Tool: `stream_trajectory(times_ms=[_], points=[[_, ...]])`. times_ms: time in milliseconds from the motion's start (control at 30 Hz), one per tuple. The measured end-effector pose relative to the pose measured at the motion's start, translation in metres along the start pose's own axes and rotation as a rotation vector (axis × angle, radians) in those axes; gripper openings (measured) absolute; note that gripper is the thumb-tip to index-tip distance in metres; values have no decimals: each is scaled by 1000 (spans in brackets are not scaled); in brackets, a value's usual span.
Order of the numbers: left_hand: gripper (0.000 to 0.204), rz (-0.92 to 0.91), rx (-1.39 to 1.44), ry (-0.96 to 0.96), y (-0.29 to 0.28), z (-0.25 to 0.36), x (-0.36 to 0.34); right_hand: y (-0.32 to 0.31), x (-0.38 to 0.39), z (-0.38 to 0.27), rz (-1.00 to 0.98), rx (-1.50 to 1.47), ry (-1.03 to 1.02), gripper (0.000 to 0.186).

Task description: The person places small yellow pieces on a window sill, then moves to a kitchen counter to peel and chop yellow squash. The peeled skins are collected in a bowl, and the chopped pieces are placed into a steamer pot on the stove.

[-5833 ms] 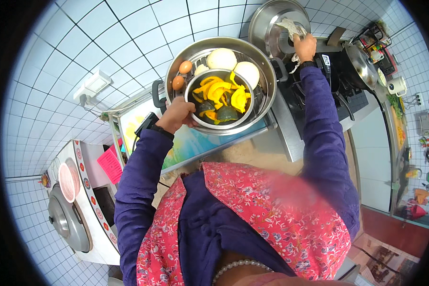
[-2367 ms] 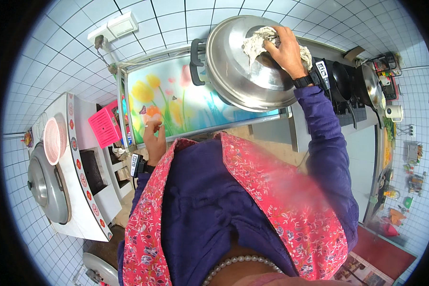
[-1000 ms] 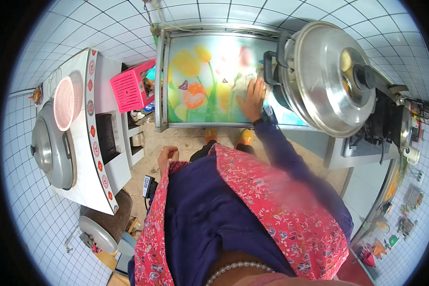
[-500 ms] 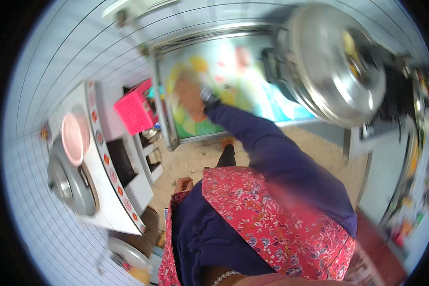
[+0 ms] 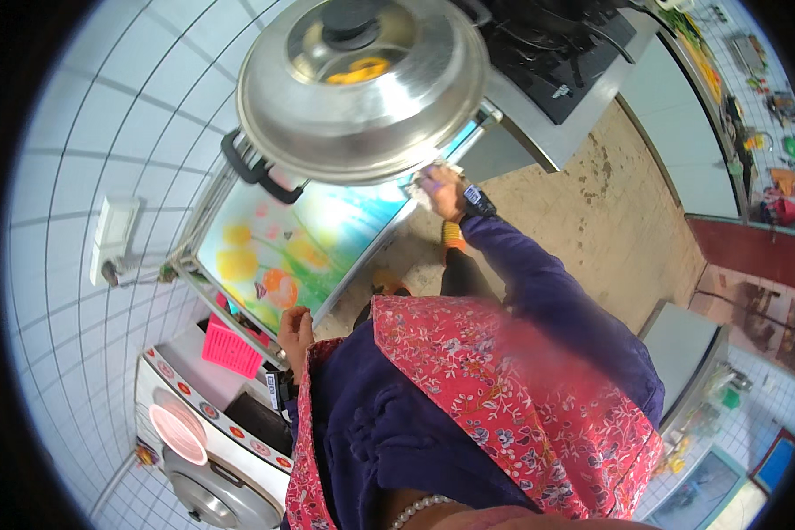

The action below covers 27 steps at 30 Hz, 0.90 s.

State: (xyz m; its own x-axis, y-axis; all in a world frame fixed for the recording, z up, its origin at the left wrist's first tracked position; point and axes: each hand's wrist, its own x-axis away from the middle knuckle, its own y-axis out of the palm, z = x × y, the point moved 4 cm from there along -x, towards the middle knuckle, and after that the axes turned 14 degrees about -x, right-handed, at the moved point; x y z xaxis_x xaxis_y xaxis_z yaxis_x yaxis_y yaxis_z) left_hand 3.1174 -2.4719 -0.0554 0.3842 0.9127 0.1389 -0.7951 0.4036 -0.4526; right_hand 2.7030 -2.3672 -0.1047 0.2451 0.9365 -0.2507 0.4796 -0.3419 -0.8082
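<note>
My right hand (image 5: 443, 192) presses a crumpled pale cloth (image 5: 419, 187) onto the near edge of a glossy, flower-printed tabletop (image 5: 278, 243), just below a large lidded steel pot (image 5: 362, 124). Its fingers are closed over the cloth. Near the table's front left corner, my left hand (image 5: 296, 331) hangs close to my body, fingers curled in, with nothing visible in it. The pot has a glass-centred lid with a black knob, and yellow food shows through. One black side handle (image 5: 261, 168) juts out over the tabletop.
At the right stands a stove (image 5: 556, 53) with a black pan on a steel counter (image 5: 548, 146). A pink plastic basket (image 5: 230, 347) sits past the table's left end. Beyond it, a white cabinet (image 5: 230, 424) bears a pink basin (image 5: 178, 433) and a grey lidded pan (image 5: 221, 490).
My view has turned to the right. My right hand has gone from the tabletop's left part to its near right edge, by the pot. My left hand has come up near the table corner.
</note>
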Motion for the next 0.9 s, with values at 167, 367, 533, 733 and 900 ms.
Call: stream_trajectory(times_ms=[167, 367, 533, 733, 900], points=[[11, -63, -104, 60, 60, -4, -9, -93, -10, 6, 277, 38, 42, 28], [18, -383, -158, 131, 119, -15, -40, -151, -80, -6, 617, 154, -138, 27], [19, -545, -102, 357, 164, 41, -59, -126, -86, 21, 377, 202, -86, 34], [24, -700, -88, 311, 172, 64, -65, -177, -32, 62, 553, 194, -38, 34], [27, -801, -110, 304, 182, 61, -79, -232, -36, 117, 637, 280, 146, 38]])
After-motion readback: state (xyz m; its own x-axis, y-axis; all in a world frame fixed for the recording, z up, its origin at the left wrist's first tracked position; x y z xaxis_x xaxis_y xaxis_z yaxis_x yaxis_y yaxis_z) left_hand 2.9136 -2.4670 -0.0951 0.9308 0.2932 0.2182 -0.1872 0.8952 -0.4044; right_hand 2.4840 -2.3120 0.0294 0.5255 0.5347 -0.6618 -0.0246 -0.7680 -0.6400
